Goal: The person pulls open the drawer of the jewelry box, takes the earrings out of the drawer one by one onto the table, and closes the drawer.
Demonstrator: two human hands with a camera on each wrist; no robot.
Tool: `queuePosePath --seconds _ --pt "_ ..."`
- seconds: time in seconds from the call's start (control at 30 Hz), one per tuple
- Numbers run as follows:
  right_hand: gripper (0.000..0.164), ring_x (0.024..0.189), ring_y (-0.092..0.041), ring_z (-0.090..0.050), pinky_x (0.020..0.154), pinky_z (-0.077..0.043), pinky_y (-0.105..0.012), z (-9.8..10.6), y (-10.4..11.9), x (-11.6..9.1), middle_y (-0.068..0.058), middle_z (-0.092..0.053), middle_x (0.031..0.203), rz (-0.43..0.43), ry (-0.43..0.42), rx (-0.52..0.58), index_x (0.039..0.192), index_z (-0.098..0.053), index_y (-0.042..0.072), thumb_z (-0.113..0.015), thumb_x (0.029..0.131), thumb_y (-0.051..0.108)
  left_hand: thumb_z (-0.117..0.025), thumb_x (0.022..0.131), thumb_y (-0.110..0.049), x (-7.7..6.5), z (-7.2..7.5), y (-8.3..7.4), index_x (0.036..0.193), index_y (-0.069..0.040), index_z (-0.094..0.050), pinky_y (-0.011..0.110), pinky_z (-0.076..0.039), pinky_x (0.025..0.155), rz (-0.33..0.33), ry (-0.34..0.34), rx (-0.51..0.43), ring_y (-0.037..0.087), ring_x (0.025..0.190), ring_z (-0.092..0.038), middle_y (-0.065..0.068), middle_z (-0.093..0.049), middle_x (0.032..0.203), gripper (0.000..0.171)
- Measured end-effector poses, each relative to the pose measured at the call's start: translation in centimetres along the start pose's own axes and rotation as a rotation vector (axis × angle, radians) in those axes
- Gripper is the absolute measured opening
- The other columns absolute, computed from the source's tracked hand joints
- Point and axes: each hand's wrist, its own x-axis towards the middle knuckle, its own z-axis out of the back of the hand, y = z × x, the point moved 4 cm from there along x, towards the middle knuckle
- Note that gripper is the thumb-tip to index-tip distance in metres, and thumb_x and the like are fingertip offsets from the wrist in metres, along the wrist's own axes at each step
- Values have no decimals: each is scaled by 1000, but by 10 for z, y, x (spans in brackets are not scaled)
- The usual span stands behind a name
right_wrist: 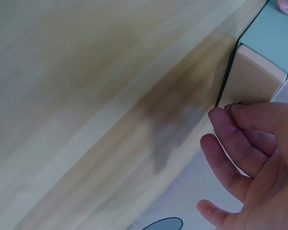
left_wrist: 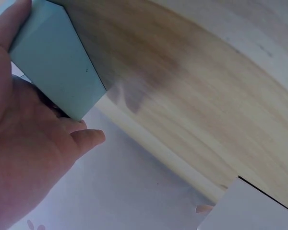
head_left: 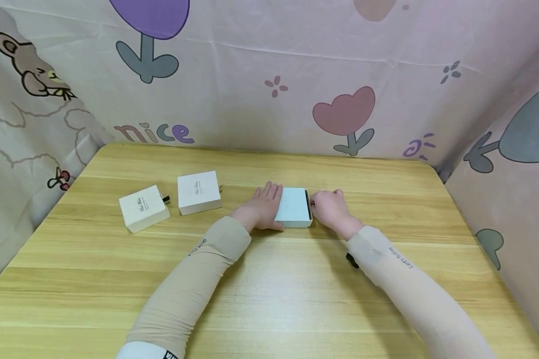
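A light blue drawer box [head_left: 293,207] lies on the table in front of me, with its pale inner drawer [right_wrist: 257,76] showing at the right end. My left hand [head_left: 265,207] lies over the box's left part. Its thumb is at the near side and its fingers reach to the far edge; the left wrist view shows the box [left_wrist: 62,62] between them. At the right end, my right hand [head_left: 331,207] pinches a small thin pull tab [right_wrist: 234,106] on the drawer with thumb and forefinger. The drawer's contents are hidden.
Left of my hands stand two white boxes with dark lettering: one [head_left: 199,193] has a brown tab, the other [head_left: 144,209] a black ribbon tab. The wooden table [head_left: 269,299] ends at a patterned cloth [head_left: 251,99] behind and on both sides.
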Motion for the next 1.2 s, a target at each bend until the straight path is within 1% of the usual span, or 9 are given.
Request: queuePosePath --seconds 0.23,0.6,0.7,0.83,1.03,1.2 --pt "30 71 -22 -64 86 -40 -51 0 -2 0 -4 -66 67 -15 2 -20 56 -51 13 -53 85 9 -60 86 -49 0 -1 0 148 1 7 48 -4 118 -6 5 -3 33 145 9 20 5 157 105" --pt "28 75 -23 -66 92 -39 -54 0 -5 -2 -5 -68 69 -16 15 -21 59 -56 12 -52 86 8 -60 86 -49 0 0 0 148 1 8 47 -3 118 -4 15 -11 32 145 10 19 6 157 104" --pt "29 74 -23 -65 92 -38 -55 1 -8 -3 -5 -67 67 -19 18 -18 58 -55 12 -52 86 7 -60 87 -48 0 0 1 148 1 7 48 -4 118 -9 11 -11 32 145 9 20 5 157 104" --pt "30 69 -21 -62 88 -39 -53 1 -11 -4 -3 -63 62 -16 14 -25 55 -50 13 -52 85 6 -60 87 -48 0 0 0 148 1 7 48 -3 118 -14 8 -15 33 145 10 20 6 157 104" --pt "30 70 -21 -64 89 -39 -53 2 -12 -5 -3 -63 61 -19 20 -24 56 -52 13 -52 85 7 -61 86 -48 -1 0 1 148 2 7 48 -4 118 -16 5 -19 34 145 9 21 5 157 104" --pt "31 67 -19 -61 87 -39 -52 2 -12 -5 -2 -60 59 -16 19 -24 54 -49 13 -51 85 6 -60 86 -48 -1 1 0 148 2 7 48 -4 118 -14 12 -15 33 145 9 20 6 157 104"
